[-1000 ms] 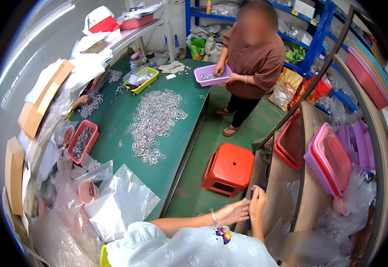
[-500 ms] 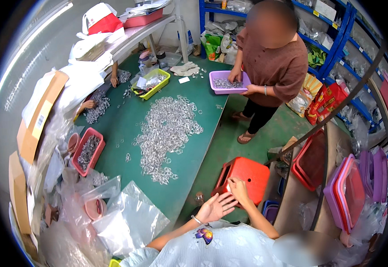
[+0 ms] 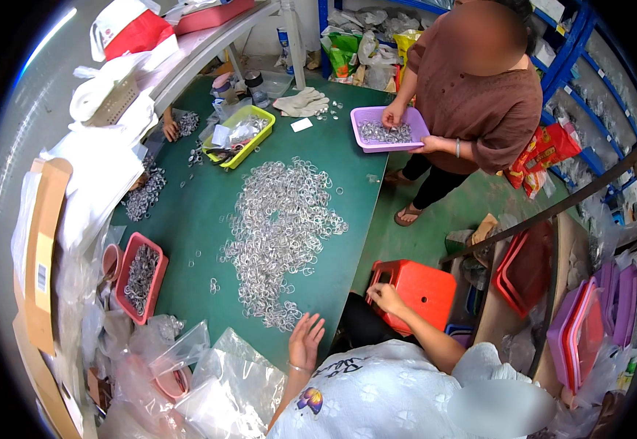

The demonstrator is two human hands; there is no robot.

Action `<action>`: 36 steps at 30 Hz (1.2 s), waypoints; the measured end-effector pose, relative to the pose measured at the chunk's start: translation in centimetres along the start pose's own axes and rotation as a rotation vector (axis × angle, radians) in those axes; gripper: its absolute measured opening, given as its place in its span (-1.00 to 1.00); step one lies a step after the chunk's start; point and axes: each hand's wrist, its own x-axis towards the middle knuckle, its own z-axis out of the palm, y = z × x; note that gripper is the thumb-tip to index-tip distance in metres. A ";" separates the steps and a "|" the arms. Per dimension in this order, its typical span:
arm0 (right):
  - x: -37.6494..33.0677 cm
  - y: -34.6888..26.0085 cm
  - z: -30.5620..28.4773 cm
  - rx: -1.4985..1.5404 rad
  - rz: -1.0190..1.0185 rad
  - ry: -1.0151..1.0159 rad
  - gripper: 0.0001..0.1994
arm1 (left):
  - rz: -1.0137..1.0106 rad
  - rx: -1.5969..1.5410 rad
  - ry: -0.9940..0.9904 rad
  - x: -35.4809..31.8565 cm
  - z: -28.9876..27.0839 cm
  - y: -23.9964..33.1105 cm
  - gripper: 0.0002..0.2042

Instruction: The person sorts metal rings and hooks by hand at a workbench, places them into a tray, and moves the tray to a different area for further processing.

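From the head camera I see my left hand with its fingers spread wide and holding nothing, resting at the near edge of the green table, just beside the big pile of small silver rings. My right hand lies on the edge of the red plastic stool by the table, and I cannot tell if it grips it. Across the table another person holds a purple tray with more rings in it.
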 end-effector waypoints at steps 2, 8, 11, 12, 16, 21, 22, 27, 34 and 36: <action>3.7 -0.3 -1.3 -0.014 0.025 0.041 -0.84 | 0.004 -0.035 0.065 0.3 -1.2 0.6 -0.60; 17.7 -2.6 -10.1 0.236 -0.022 0.387 -0.87 | 0.075 -0.102 0.207 3.8 -1.6 0.8 -0.62; 26.2 -3.8 -15.4 0.122 -0.227 0.574 -0.86 | 0.089 -0.085 0.236 6.8 0.3 0.5 -0.61; 29.1 -4.5 -16.8 0.074 -0.293 0.620 -0.86 | 0.085 -0.095 0.254 7.9 1.1 0.3 -0.61; 38.7 -4.5 -21.0 -0.169 -0.257 0.667 -0.89 | 0.000 -0.058 0.303 12.9 6.4 -0.6 -0.59; 45.7 -3.9 -21.4 -0.463 -0.059 0.508 -0.87 | -0.065 -0.033 0.304 18.1 11.8 -1.1 -0.64; 46.6 -3.2 -21.4 -0.527 -0.063 0.475 -0.88 | -0.075 -0.035 0.303 18.8 12.6 -1.1 -0.65; 49.7 -0.2 -21.8 -0.503 -0.138 0.486 -0.94 | -0.076 -0.039 0.346 21.9 15.4 -0.6 -0.66; 46.0 -2.7 -24.5 1.301 0.298 0.023 -0.93 | -0.092 -0.067 0.361 24.1 16.1 -0.3 -0.67; 44.8 -3.9 -24.8 1.524 0.371 -0.057 -0.94 | -0.104 -0.061 0.351 24.5 16.0 -0.3 -0.67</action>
